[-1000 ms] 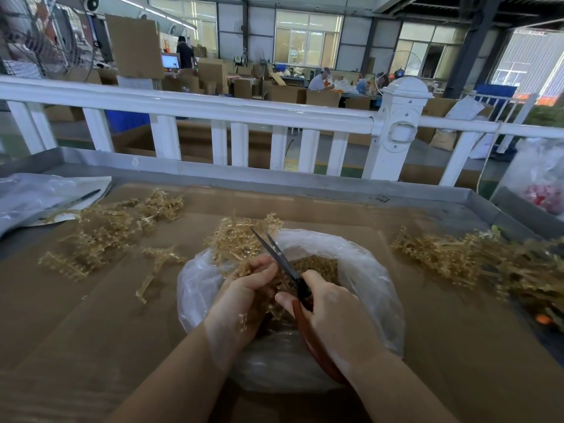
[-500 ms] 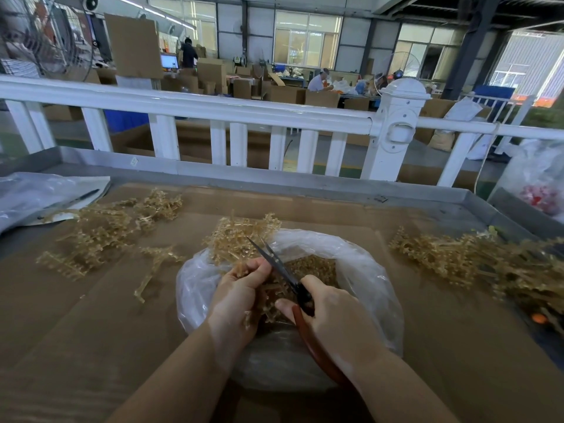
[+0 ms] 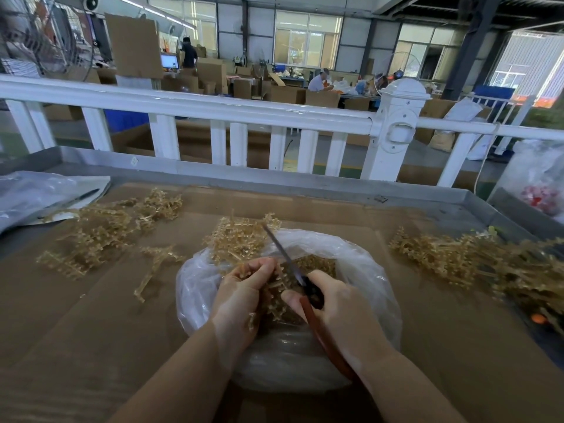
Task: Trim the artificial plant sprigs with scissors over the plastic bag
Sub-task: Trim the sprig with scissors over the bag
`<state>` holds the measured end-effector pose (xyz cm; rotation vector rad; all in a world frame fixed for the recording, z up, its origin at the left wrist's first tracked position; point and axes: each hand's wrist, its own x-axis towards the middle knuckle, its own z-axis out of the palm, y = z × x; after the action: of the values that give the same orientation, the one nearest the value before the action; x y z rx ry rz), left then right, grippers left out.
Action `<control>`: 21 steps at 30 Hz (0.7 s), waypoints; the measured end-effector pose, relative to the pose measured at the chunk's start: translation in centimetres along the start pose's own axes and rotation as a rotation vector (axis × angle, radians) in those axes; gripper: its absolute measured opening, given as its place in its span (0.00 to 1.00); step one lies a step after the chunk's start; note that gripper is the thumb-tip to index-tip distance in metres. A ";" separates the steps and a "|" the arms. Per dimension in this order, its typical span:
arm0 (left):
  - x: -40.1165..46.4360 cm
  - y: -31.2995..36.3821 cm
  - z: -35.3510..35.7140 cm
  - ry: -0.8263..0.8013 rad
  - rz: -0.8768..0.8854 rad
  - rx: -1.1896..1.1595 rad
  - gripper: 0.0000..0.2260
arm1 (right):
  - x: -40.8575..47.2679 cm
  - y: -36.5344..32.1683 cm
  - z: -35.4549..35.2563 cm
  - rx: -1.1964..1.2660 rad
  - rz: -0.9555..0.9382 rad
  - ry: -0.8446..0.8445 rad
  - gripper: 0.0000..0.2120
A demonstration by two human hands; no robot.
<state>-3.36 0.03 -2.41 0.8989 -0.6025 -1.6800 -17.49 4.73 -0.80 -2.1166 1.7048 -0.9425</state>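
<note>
Hands work over the plastic bag (image 3: pixel 375 285): left hand (image 3: pixel 241 297) pinches a golden sprig (image 3: pixel 244 239), right hand (image 3: pixel 341 312) clamped on scissors (image 3: pixel 283 254). We advise short snips near the grip, over the bag's mouth. Untrimmed sprigs (image 3: pixel 451 257) wait on the worktop (image 3: pixel 91 315) beyond.

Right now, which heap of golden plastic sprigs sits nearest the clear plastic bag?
The middle heap of golden sprigs, touching the clear plastic bag's far rim; the left heap and right heap lie apart from it.
</note>
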 end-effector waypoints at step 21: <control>-1.9 3.5 0.5 -0.209 -0.192 0.223 0.25 | 1.7 -0.7 -2.9 0.513 0.171 0.353 0.14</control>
<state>-1.50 0.81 1.03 0.9707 -0.8816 -1.9214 -18.59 3.85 2.36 -1.5170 1.5362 -1.5678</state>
